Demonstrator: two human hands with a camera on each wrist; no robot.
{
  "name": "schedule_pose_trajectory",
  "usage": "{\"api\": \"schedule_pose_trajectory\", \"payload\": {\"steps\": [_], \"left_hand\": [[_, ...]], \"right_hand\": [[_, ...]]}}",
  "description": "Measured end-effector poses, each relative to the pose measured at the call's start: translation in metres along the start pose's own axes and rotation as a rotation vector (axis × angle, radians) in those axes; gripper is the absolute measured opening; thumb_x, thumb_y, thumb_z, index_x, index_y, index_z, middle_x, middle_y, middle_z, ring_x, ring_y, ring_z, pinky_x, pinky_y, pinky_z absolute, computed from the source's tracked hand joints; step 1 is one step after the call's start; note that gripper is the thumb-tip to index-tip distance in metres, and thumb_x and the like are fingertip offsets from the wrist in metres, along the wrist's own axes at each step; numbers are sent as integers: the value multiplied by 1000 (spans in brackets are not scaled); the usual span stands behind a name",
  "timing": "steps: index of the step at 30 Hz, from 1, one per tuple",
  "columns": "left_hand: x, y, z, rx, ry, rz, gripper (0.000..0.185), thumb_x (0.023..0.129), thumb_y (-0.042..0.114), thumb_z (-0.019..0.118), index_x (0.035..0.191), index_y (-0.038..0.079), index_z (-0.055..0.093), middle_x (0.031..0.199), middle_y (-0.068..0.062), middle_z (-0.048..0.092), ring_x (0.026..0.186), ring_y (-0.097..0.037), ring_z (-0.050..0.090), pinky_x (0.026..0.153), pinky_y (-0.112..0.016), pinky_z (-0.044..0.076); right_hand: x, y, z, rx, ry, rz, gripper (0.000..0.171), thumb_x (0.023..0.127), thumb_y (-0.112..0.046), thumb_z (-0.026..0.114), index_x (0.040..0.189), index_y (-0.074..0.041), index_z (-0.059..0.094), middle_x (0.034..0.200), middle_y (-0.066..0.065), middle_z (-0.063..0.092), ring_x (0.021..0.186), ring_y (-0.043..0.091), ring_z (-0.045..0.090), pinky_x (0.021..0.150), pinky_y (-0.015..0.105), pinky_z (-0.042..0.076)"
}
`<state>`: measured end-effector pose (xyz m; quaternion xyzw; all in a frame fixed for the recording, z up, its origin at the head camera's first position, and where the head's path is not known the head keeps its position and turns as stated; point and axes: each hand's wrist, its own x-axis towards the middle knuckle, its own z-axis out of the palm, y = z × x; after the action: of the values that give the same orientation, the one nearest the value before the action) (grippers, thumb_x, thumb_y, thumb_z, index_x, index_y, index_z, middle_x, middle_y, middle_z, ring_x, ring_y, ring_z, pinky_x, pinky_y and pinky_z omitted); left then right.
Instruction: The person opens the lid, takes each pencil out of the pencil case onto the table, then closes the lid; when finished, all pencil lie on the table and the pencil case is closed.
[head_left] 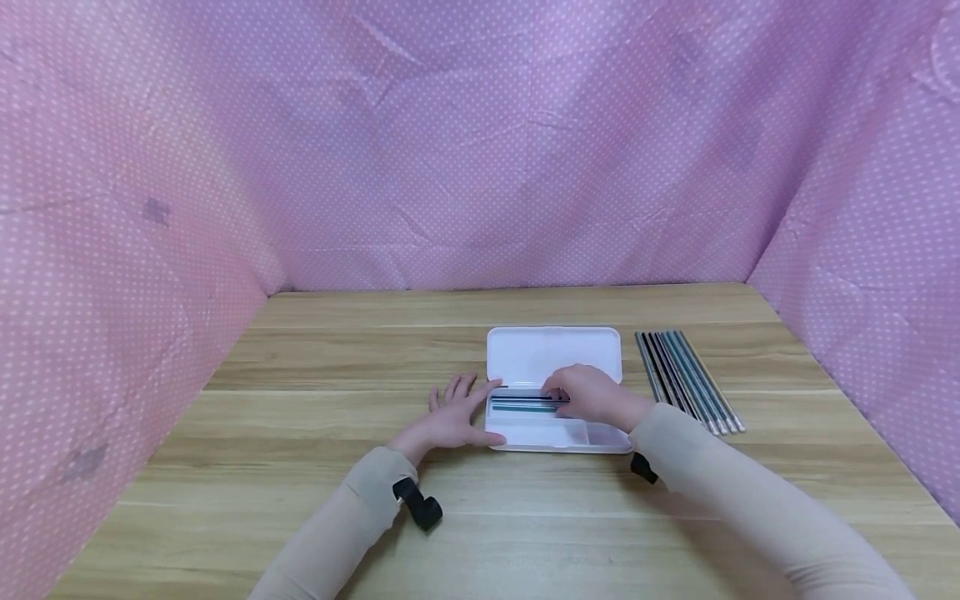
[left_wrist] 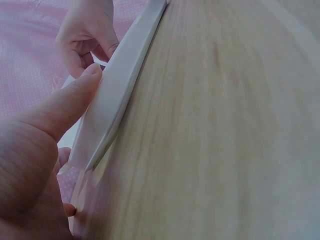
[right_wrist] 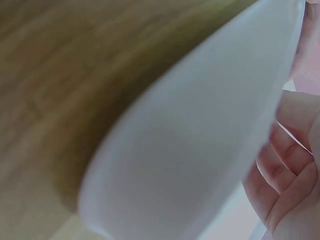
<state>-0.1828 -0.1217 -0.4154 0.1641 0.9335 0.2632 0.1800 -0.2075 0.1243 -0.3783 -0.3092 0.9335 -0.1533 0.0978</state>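
An open white pencil case [head_left: 553, 354] lies on the wooden table, lid flat toward the back. Dark pens [head_left: 525, 403] lie along the rear groove of its base. My right hand [head_left: 581, 392] hovers over the base with curled fingers that pinch the right end of a pen there. In the left wrist view the right hand [left_wrist: 87, 35] shows past the case wall [left_wrist: 117, 95]. My left hand [head_left: 453, 417] rests flat on the table at the case's left side, fingers straight, its thumb [left_wrist: 65, 107] touching the wall. The right wrist view shows the case [right_wrist: 190, 150] blurred, close beside curled fingers [right_wrist: 287, 185].
Several dark and grey pens [head_left: 690, 379] lie in a neat row on the table just right of the case. Pink dotted cloth [head_left: 480, 142] walls the table at the back and both sides. The wooden tabletop [head_left: 315, 367] stretches left and toward the front.
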Motion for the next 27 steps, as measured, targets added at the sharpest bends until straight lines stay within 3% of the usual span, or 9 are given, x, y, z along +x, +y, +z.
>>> {"api": "schedule_pose_trajectory", "payload": {"steps": [7,16,27], "left_hand": [[-1,1,0,2,4,-1,89,73,58,68,146,40,20,157,-13,5,143,-38,-9,105,-65,-12],[-1,0,1,-1,6,2,88,73,58,69,145,41,21,157,-12,4,143,-37,-9,105,-65,-12],[0,-1,1,-10,2,9,88,73,58,68,145,41,20,157,-13,4,143,-37,-10,105,-65,-13]], "right_hand": [[1,2,2,-21,10,-21,28,75,-10,76,102,-12,69,83,-5,64,74,10,51,78,32,47],[2,1,2,-9,-41,-33,25,79,-9,72,104,-12,69,79,-5,63,71,9,50,74,29,46],[3,3,2,13,-57,-32,27,80,-7,70,107,-11,67,81,-4,64,73,9,52,76,30,47]]}}
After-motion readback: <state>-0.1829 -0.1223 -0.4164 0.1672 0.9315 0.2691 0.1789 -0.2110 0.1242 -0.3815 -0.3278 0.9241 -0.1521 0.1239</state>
